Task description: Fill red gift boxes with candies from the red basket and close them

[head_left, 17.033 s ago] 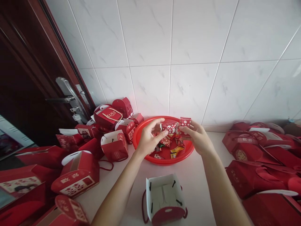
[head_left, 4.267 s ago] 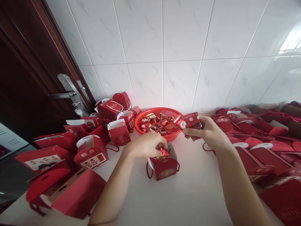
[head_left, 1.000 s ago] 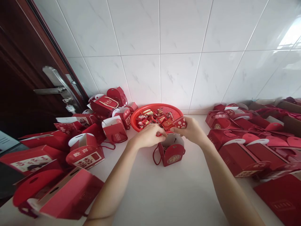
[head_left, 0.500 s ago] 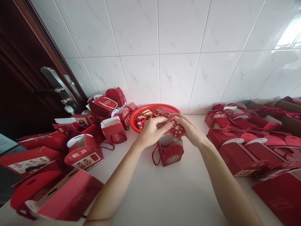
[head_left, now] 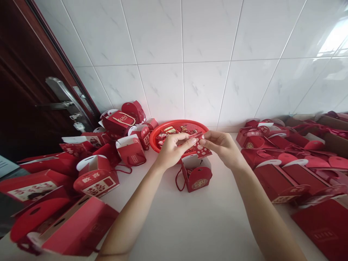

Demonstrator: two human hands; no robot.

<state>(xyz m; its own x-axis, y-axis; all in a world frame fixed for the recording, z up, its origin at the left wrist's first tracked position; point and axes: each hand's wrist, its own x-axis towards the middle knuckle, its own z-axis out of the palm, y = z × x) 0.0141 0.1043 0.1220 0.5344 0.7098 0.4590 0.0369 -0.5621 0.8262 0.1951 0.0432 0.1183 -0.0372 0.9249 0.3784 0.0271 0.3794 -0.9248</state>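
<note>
Red, pale-dotted packet (head_left: pixel 202 148) is pinched by left hand (head_left: pixel 172 150) and right hand (head_left: pixel 225 148), partly hidden; at its 6 o'clock, the box (head_left: pixel 199 180) holds indistinct contents.

Slim, bare forearms (head_left: pixel 144 195) and bare hands (head_left: pixel 171 152), with one thin dark line (head_left: pixel 115 253) across the left forearm.

A tiled wall (head_left: pixel 206 32) and dark panelled door (head_left: pixel 24 54) (keys (head_left: pixel 79 126) hanging there) suggest a home.

Soft light; glare on wall tiles (head_left: pixel 206 36), upper right; door (head_left: pixel 24 72) dim; edges stretched.
</note>
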